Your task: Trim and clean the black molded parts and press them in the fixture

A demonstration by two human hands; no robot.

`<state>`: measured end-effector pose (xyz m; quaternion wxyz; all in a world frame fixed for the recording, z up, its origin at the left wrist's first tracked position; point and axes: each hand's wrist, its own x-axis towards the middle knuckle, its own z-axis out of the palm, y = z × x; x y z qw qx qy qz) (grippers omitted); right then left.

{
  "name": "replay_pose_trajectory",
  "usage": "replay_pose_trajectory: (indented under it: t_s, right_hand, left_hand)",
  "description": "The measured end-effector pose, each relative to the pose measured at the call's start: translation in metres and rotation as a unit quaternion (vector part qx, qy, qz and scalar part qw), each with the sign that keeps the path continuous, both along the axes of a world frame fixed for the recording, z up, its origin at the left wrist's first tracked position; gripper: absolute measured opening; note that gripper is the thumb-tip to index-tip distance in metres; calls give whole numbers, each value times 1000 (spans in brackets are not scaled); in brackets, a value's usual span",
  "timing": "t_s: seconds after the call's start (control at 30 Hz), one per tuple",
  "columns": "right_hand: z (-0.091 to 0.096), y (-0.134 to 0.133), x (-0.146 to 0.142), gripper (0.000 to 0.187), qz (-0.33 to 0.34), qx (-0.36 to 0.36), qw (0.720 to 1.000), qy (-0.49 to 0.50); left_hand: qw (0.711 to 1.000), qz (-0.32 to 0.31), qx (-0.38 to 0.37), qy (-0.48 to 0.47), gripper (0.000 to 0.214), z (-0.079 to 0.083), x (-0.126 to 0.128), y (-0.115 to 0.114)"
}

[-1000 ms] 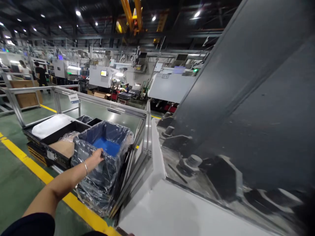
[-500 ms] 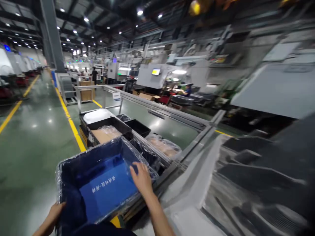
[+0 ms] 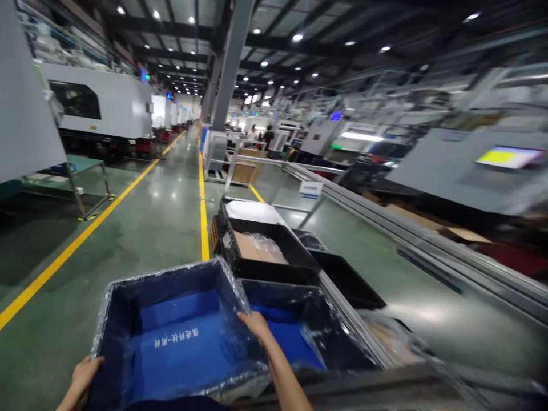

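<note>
A blue plastic crate point(image 3: 171, 319) lined with clear film is held in front of me, tilted so its bare floor with white lettering shows. My left hand point(image 3: 84, 374) grips its left rim, fingers over the edge. On the opposite side my right hand point(image 3: 256, 324) is closed on the right rim and the film there. Right behind that hand stands a second film-lined blue crate point(image 3: 291, 337), partly hidden by my forearm. Beyond it a black crate point(image 3: 274, 274) holds brown cardboard and clear plastic.
A metal rail frame point(image 3: 363, 220) runs along the right, with a black tray point(image 3: 349, 279) beside the crates. Yellow floor lines point(image 3: 203, 222) edge the aisle at left. A green-topped table point(image 3: 81, 168) and white machines point(image 3: 103, 103) stand farther left. People point(image 3: 268, 136) are far off.
My view has swung left along the aisle. The held crate has moved away from the machine at right, and the second blue crate has come into view. My right hand now grips the rim.
</note>
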<state>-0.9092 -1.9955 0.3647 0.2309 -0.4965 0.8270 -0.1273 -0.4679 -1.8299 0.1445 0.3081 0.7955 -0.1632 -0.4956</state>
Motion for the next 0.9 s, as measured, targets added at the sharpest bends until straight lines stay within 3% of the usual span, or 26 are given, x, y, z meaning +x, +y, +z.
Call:
replay_pose_trajectory:
  t_s: [0.13, 0.3, 0.43, 0.57, 0.73, 0.9]
  right_hand:
    - [-56, 22, 74, 23, 76, 22, 996, -37]
    - [-126, 10, 195, 26, 224, 86, 969, -64]
    - [-173, -7, 338, 31, 338, 121, 931, -70]
    - [-199, 9, 487, 39, 429, 139, 892, -32]
    - [-229, 30, 621, 54, 467, 146, 871, -37]
    - [-277, 28, 751, 59, 516, 159, 841, -41]
  left_hand:
    - [997, 52, 60, -20, 13, -10, 72, 71]
    - [980, 153, 109, -61, 8, 8, 141, 165]
    - [956, 263, 101, -84, 8, 8, 201, 237]
    - [922, 344, 137, -112, 8, 0, 274, 300]
    - [885, 419, 158, -131, 7, -7, 351, 344]
    - [855, 474, 170, -121, 7, -46, 427, 359]
